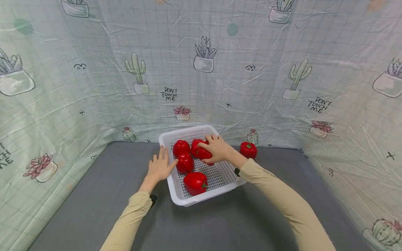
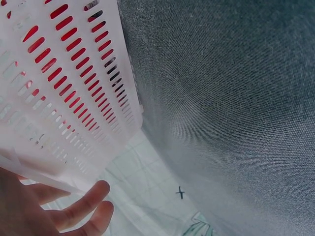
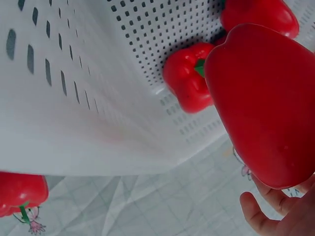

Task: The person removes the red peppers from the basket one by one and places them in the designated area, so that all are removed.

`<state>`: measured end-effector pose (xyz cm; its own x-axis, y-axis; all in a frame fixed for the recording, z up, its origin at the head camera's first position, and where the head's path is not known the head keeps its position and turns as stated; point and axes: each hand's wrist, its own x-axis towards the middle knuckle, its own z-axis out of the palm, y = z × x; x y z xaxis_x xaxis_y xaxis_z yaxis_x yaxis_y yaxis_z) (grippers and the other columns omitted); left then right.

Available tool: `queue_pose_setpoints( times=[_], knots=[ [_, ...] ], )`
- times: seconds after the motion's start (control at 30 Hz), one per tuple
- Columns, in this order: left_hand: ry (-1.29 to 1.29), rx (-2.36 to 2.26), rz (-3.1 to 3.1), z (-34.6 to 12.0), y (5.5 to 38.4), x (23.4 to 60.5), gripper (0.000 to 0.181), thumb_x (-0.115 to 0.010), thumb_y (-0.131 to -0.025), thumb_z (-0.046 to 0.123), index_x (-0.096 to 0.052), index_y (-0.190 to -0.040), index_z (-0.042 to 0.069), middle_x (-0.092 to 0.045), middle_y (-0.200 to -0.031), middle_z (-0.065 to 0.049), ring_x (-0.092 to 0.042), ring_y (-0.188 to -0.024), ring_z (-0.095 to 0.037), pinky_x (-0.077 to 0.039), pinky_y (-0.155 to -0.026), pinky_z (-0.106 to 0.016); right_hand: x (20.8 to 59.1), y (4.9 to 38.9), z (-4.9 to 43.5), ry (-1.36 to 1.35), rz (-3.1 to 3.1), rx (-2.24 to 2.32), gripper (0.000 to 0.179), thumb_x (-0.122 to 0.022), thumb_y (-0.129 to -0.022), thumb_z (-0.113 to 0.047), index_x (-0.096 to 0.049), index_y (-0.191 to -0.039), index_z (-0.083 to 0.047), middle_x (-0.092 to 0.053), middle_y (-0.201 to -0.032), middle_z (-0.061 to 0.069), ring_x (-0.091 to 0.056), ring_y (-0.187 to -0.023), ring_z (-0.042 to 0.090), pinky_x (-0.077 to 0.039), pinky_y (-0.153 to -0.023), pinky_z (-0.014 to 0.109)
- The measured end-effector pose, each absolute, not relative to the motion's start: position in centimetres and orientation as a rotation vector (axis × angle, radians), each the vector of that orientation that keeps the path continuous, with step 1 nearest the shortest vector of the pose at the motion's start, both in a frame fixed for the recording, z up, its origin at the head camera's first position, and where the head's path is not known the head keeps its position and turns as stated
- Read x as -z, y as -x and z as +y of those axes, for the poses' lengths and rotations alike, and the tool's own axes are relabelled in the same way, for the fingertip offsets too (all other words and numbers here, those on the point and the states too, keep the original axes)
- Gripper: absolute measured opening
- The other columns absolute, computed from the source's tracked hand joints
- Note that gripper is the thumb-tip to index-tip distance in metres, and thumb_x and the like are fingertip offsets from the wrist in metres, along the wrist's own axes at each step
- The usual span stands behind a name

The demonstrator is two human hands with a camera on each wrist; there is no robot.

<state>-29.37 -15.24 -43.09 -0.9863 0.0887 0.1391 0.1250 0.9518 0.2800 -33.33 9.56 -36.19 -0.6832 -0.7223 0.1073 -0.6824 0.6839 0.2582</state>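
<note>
My right hand [image 1: 216,149] holds a glossy red bell pepper [image 1: 205,152] over the back right part of a white perforated plastic basket [image 1: 204,193]. Close up in the right wrist view, this bell pepper [image 3: 266,108] hides most of the fingers. Several other red bell peppers [image 1: 195,183] lie in the basket, mostly along its left and back. On the basket's left rim rests my left hand [image 1: 159,167], fingers spread and fairly straight, thumb reaching over the edge. The left wrist view has its fingers [image 2: 81,206] by the rim, outside the slotted wall.
One more red bell pepper [image 1: 248,150] stands on the dark grey table [image 1: 94,209], right of the basket and behind my right forearm. A pale curtain [image 1: 232,69] printed with cacti surrounds the table at the back and sides.
</note>
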Motion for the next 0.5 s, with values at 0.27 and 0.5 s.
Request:
queue_pose_setpoints(
  times=[0.27, 0.5],
  knots=[
    [0.175, 0.431, -2.971, -15.2, 29.5, 43.4, 0.078, -0.036, -0.088, 0.05, -0.018, -0.14, -0.005, -0.013, -0.147, -0.024, -0.035, -0.116, -0.05, -0.031, -0.091, -0.063, 35.4, 31.8, 10.4, -1.171, -2.673, 0.239, 0.062, -0.065, -0.071, -0.049, -0.045, -0.124, -0.025, -0.045, -0.118, 0.012, -0.04, -0.104, 0.025, -0.041, -0.085, 0.044],
    [0.183, 0.431, -2.953, -15.3, 29.5, 43.5, 0.077, -0.037, -0.088, 0.049, -0.019, -0.139, -0.006, -0.014, -0.147, -0.025, -0.035, -0.115, -0.05, -0.031, -0.09, -0.064, 35.0, 30.6, 11.4, -1.178, -2.627, 0.21, 0.058, -0.065, -0.071, -0.048, -0.046, -0.121, -0.025, -0.045, -0.109, 0.01, -0.04, -0.097, 0.023, -0.041, -0.078, 0.042]
  ],
)
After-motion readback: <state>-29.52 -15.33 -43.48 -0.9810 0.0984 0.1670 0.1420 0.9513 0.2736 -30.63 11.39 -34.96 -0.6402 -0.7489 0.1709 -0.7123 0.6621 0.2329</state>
